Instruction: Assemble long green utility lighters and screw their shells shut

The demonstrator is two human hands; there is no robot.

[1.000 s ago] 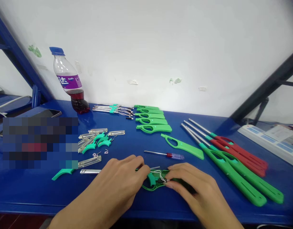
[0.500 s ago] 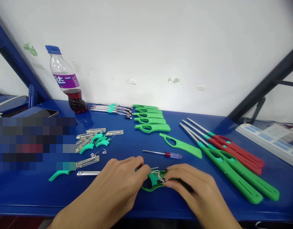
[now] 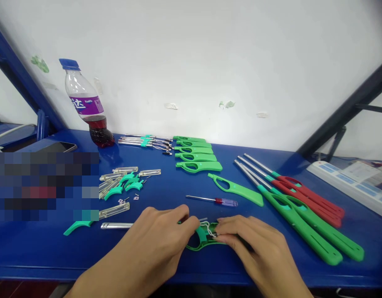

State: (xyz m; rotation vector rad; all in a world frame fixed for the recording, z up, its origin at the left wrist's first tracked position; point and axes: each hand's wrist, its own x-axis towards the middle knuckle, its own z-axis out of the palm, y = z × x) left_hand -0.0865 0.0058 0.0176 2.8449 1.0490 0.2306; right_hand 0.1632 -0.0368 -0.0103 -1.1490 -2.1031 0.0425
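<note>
Near the front edge of the blue table lies an opened green lighter shell [image 3: 197, 248], with white wires [image 3: 206, 225] and a teal trigger piece [image 3: 202, 235] showing inside it. My left hand [image 3: 166, 236] is closed over the front end of the shell, and a metal lighter tube [image 3: 116, 226] sticks out to its left. My right hand [image 3: 251, 240] pinches the rear part of the shell beside the wires; its fingertips hide what lies under them. Just behind the hands rests a screwdriver [image 3: 218, 201] with a clear purple and red handle. A separate green shell half [image 3: 237, 190] lies behind it.
Assembled green lighters [image 3: 305, 227] and red lighters [image 3: 315, 203] lie at right beside a white power strip [image 3: 349, 186]. Clear fuel tanks [image 3: 113, 211] and teal triggers [image 3: 114, 191] are scattered at left. Green shells [image 3: 199, 166], metal tubes [image 3: 135, 141] and a soda bottle [image 3: 87, 105] are farther back.
Both hands have shifted very slightly to the right with the shell. My left fingers have moved a little over the trigger piece; the other things lie as before.
</note>
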